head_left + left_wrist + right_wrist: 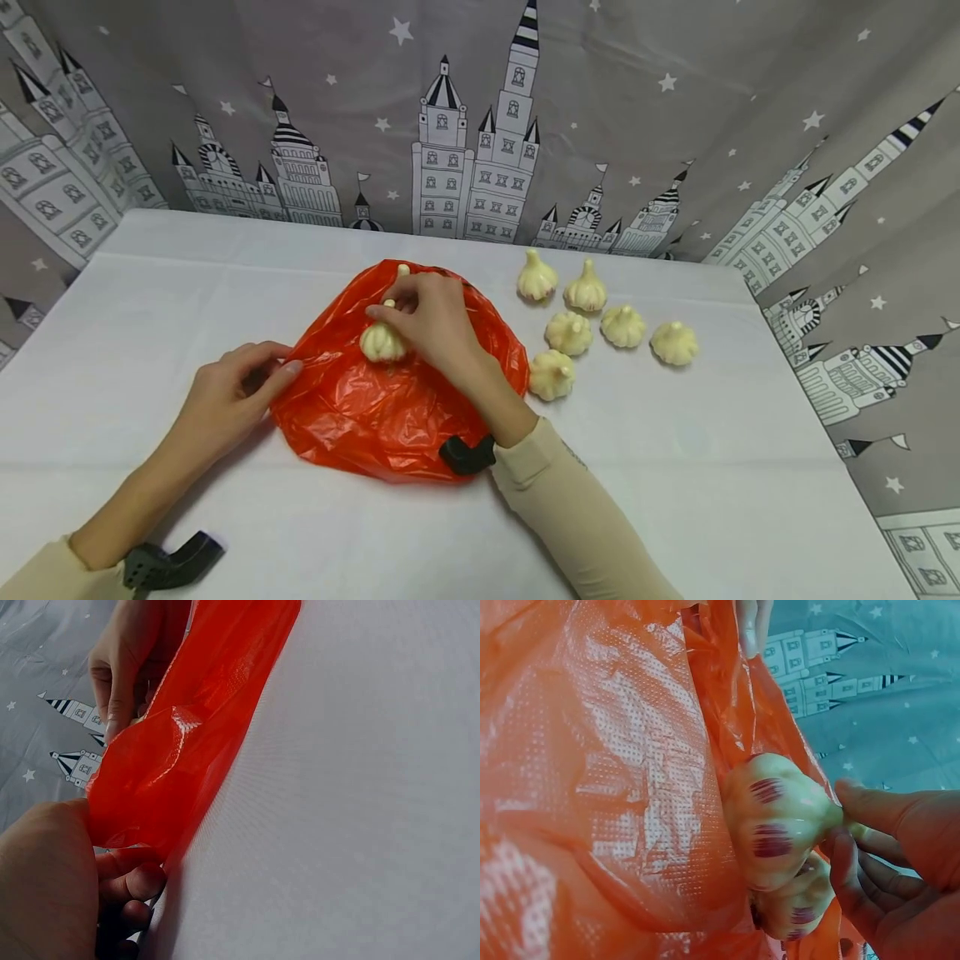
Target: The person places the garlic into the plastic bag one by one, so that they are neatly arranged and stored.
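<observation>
A red plastic bag [360,408] lies spread on the white table. My left hand [232,396] pinches the bag's left edge between thumb and fingers. Over the bag, my right hand [431,321] pinches a garlic bulb [382,342] by its stem. In the right wrist view that garlic bulb [776,817] shows purple streaks, and a second garlic bulb [799,904] sits just behind it, against the red plastic. The stem of another bulb [403,270] pokes up beyond my right hand in the head view.
Several garlic bulbs [570,333] stand on the white tabletop [675,467] right of the bag, the nearest bulb [552,375] close to the bag's edge. A grey curtain [622,100] with castles and stars hangs behind the table.
</observation>
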A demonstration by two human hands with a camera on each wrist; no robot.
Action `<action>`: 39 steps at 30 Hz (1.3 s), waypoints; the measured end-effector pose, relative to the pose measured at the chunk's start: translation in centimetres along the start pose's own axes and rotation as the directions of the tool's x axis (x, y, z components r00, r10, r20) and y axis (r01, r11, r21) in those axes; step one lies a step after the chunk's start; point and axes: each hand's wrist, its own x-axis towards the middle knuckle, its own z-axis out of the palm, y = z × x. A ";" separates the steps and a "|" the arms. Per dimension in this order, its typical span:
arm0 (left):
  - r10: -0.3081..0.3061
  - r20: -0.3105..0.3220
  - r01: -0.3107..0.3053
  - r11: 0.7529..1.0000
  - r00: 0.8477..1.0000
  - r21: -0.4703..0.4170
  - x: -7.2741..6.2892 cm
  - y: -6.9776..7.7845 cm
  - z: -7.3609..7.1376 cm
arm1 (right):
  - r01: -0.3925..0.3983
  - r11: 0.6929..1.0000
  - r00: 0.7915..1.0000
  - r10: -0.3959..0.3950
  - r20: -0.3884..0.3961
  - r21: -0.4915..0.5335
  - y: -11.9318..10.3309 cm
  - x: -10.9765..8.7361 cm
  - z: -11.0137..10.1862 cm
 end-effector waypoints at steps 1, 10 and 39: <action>0.000 -0.001 0.000 1.000 1.000 0.002 0.0 0.0 0.0 | 0.001 1.000 1.000 -0.001 -0.004 -0.001 0.0 0.0 0.0; 0.013 -0.001 -0.013 1.000 1.000 -0.006 0.0 0.1 0.0 | -0.013 1.000 0.995 0.013 -0.097 0.002 -0.2 -0.2 -1.2; 0.000 0.011 0.000 1.000 1.000 0.012 -0.2 0.3 -0.1 | 0.035 0.999 0.992 -0.034 -0.122 0.007 -0.5 -2.5 -4.7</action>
